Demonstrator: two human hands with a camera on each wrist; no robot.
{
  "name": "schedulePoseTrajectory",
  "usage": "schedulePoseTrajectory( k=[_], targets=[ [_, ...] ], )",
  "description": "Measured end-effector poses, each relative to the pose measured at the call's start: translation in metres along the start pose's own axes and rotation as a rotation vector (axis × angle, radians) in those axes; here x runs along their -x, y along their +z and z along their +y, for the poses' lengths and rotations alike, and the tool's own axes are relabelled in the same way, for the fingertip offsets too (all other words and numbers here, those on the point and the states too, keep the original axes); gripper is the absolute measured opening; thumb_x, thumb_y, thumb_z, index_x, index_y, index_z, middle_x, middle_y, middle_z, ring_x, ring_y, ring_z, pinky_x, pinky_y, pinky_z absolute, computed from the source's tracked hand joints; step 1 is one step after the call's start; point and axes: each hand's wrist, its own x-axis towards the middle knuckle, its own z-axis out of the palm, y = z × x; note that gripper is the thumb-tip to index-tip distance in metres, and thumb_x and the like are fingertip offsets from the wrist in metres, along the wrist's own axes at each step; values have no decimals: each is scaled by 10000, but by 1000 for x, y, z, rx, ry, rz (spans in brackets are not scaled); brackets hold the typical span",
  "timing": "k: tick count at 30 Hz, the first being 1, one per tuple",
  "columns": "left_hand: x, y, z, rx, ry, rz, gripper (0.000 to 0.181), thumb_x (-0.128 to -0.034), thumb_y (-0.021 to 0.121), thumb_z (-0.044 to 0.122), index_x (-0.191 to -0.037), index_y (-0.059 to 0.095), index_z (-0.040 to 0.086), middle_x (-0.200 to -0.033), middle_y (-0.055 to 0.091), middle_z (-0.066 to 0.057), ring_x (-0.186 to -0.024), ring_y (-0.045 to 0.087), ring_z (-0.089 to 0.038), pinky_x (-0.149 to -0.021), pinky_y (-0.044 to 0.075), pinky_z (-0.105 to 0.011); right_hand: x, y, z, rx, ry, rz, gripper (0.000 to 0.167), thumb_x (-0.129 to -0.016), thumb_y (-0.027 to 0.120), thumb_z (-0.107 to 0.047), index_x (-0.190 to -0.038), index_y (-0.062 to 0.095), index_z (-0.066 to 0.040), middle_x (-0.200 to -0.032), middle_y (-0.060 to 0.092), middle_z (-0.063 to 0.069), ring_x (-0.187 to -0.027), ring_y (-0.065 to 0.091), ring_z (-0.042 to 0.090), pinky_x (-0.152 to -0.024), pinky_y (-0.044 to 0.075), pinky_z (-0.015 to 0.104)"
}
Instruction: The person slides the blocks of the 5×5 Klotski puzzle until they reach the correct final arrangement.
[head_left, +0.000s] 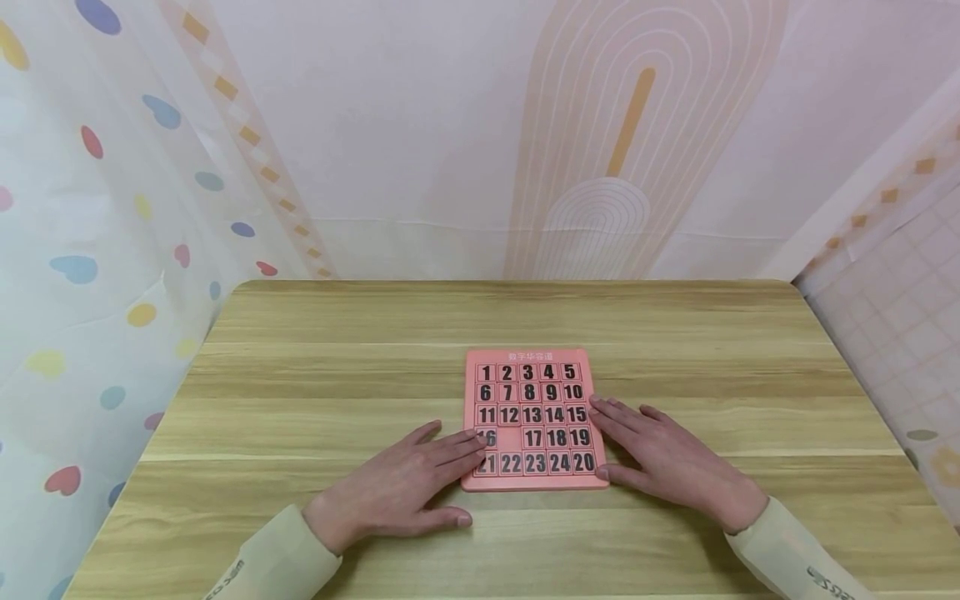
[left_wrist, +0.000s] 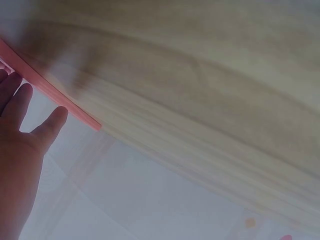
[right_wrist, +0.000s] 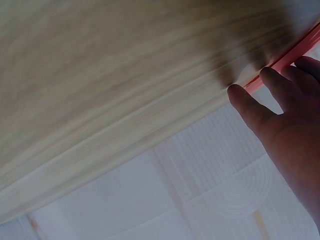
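A pink number sliding puzzle point(head_left: 532, 482) lies flat on the wooden table, its black-numbered tiles facing up. The fourth row reads 16, a gap point(head_left: 509, 437), then 17, 18 and 19; tile 20 point(head_left: 582, 462) ends the bottom row. My left hand point(head_left: 405, 479) reaches over the left rim, straight fingertips partly covering tiles 16 and 21, thumb apart on the table side. With fingers extended, my right hand point(head_left: 663, 454) touches the right rim. The left wrist view shows the left hand point(left_wrist: 22, 145) by the pink edge; the right wrist view shows the right hand point(right_wrist: 290, 115) likewise.
The wood-grain table point(head_left: 337, 375) extends on all sides of the puzzle. Behind it hangs a pale patterned cloth point(head_left: 412, 125), and a dotted cloth point(head_left: 97, 333) stands along the left side.
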Motion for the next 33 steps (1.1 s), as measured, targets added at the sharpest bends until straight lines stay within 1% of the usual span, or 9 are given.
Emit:
schedulePoseTrajectory(
  k=[4,8,10,12,16,20,26,30,33],
  targets=[
    [1,0,0,-2,16,24,751,-1036,438,649,-1543,504,100,-1601,462,-41,-1482,416,-206,-1205,331,-547,0,0,0,-2,0,-1,735,-1023,562,-571,-1552,480,-68,-1639,397,78,-1466,434,310,-1147,384,611],
    [-1,0,0,-21,46,80,637,-1042,534,544,-1524,538,127,-1582,491,-34,-1472,433,-211,-1202,344,-531,0,0,0,2,1,2,737,-1022,560,-576,-1551,481,-69,-1637,401,75,-1462,437,323,-1147,384,611],
    [-3,-1,0,-34,37,103,610,-1037,566,512,-1510,555,127,-1573,503,-36,-1465,443,-221,-1204,341,-529,0,0,1,5,0,9,741,-1017,569,-577,-1549,485,-68,-1632,409,77,-1459,439,332,-1146,384,612],
    [-4,-2,1,-39,-3,102,636,-1035,568,518,-1522,534,110,-1578,496,-50,-1468,438,-238,-1209,331,-534,0,0,1,10,-3,16,742,-1012,580,-574,-1545,490,-65,-1625,421,85,-1457,439,345,-1145,383,617],
    [-5,-1,3,-16,-126,51,794,-1012,536,613,-1579,427,68,-1628,414,-104,-1501,379,-287,-1208,312,-570,1,-3,-1,3,-3,39,735,-989,628,-562,-1529,516,-77,-1613,437,84,-1469,420,348,-1167,351,619],
    [-5,1,3,-2,-221,26,933,-974,528,690,-1605,348,26,-1660,334,-154,-1521,334,-316,-1197,315,-594,2,-7,-7,8,-39,102,682,-977,672,-515,-1493,565,-81,-1573,493,84,-1454,444,343,-1168,350,615],
    [-6,2,2,3,-296,-6,1005,-956,517,730,-1600,327,-17,-1668,303,-175,-1528,316,-333,-1190,319,-610,0,-5,-21,57,-163,172,620,-978,686,-481,-1430,623,-61,-1493,583,90,-1391,526,325,-1130,416,596],
    [-7,3,3,17,-320,-35,1009,-952,517,736,-1600,328,-15,-1679,283,-162,-1533,305,-333,-1197,306,-610,-2,-1,-30,58,-216,183,586,-967,702,-480,-1399,653,-86,-1479,601,58,-1375,547,291,-1119,436,579],
    [-8,3,3,16,-322,-44,998,-953,524,729,-1594,344,-14,-1679,284,-160,-1530,310,-337,-1198,303,-613,-2,1,-35,57,-239,181,586,-971,694,-492,-1405,647,-101,-1483,597,53,-1380,544,273,-1118,438,574]
  ],
)
